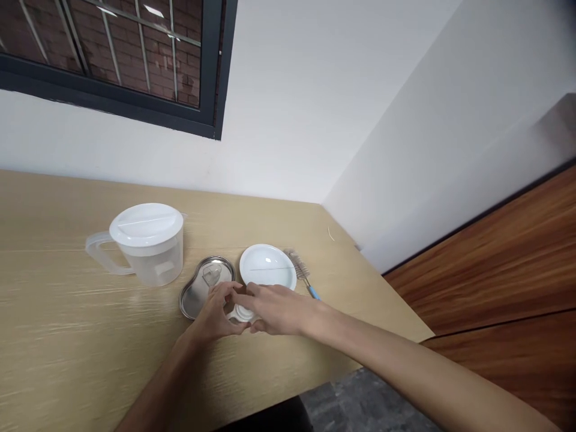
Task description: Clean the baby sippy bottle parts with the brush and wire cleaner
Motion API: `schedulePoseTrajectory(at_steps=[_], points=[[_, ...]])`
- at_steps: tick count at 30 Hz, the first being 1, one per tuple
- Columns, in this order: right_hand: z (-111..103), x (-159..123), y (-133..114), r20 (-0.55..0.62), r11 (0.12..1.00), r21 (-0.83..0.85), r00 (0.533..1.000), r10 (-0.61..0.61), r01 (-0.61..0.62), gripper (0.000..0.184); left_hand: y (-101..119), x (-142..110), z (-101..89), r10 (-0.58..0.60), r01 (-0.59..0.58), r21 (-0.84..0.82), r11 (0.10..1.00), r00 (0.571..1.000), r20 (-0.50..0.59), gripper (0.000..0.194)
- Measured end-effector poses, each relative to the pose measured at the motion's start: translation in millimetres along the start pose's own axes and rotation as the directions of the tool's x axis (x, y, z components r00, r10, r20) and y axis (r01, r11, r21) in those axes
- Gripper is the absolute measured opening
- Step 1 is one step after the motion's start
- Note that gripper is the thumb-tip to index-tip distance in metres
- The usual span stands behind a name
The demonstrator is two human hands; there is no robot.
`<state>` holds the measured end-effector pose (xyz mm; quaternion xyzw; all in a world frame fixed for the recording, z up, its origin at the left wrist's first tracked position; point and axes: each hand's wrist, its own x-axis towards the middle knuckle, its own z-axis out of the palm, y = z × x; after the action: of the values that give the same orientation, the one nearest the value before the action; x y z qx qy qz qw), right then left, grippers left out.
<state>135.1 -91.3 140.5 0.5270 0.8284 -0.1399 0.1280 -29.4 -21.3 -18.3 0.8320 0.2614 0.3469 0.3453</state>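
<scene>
Between my hands is a small white plastic piece [243,313] with a round ridged part and a tab sticking out to the left. My left hand [216,313] pinches it from the left, thumb below and fingers above. From the right, my right hand [279,309] closes its fingers on the same piece and covers part of it. Just behind my left hand lies a shiny metal kidney dish [194,295] with a small clear item [211,274] in it. A white bowl [265,259] stands directly behind my right hand, its near rim partly hidden.
A translucent jug [155,264] with a white lid stands at the left, its handle pointing left. Right of the bowl lies a bristle brush [300,267] with a blue handle. The wooden table [90,348] meets a white wall at the back and has its front edge near me.
</scene>
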Motion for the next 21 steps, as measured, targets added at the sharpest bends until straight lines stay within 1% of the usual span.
schedulePoseTrajectory(at_steps=[1, 3, 5, 8, 10, 11, 13, 16, 19, 21], points=[[4.6, 0.8, 3.0, -0.003, 0.999, -0.025, 0.999, -0.034, 0.034, 0.052, 0.5, 0.3, 0.0, 0.008, -0.008, 0.002, 1.000, 1.000, -0.005, 0.065], [11.3, 4.6, 9.1, -0.016, 0.994, -0.070, 0.996, -0.083, 0.082, 0.044, 1.5, 0.7, -0.1, 0.024, -0.024, 0.008, 1.000, 1.000, -0.020, 0.057], [13.4, 9.3, 14.3, -0.020, 0.987, -0.086, 0.990, -0.140, 0.138, 0.041, 1.6, 0.9, 0.3, 0.037, -0.037, 0.013, 0.999, 0.999, -0.033, 0.052], [10.6, 15.0, 18.0, 0.001, 0.971, -0.094, 0.976, -0.219, 0.218, 0.036, -1.9, 0.5, 2.4, 0.047, -0.047, 0.014, 0.999, 0.998, -0.044, 0.052], [7.8, 17.3, 17.3, 0.028, 0.963, -0.108, 0.969, -0.247, 0.248, 0.036, -5.2, 0.3, 4.2, 0.053, -0.052, 0.011, 0.999, 0.998, -0.042, 0.055], [6.7, 18.1, 16.2, 0.041, 0.965, -0.106, 0.971, -0.237, 0.241, 0.037, -6.4, 0.3, 4.9, 0.057, -0.057, 0.011, 0.998, 0.997, -0.041, 0.056], [5.9, 19.3, 13.1, 0.061, 0.981, -0.078, 0.983, -0.172, 0.177, 0.036, -7.2, 0.3, 5.6, 0.066, -0.065, 0.013, 0.998, 0.997, -0.046, 0.055], [7.3, 21.8, 5.2, 0.079, 0.999, -0.030, 0.997, -0.024, 0.026, 0.027, -4.6, 0.3, 4.7, 0.068, -0.067, 0.016, 0.998, 0.996, -0.049, 0.053], [9.6, 27.7, -6.1, 0.087, 0.994, -0.022, 0.990, 0.111, -0.110, 0.029, -0.9, -0.1, 2.7, 0.061, -0.060, 0.017, 0.998, 0.997, -0.037, 0.057], [10.1, 33.9, -13.6, 0.088, 0.977, -0.014, 0.973, 0.211, -0.211, 0.033, 0.0, -0.4, 1.6, 0.056, -0.056, 0.019, 0.998, 0.998, -0.029, 0.062]])
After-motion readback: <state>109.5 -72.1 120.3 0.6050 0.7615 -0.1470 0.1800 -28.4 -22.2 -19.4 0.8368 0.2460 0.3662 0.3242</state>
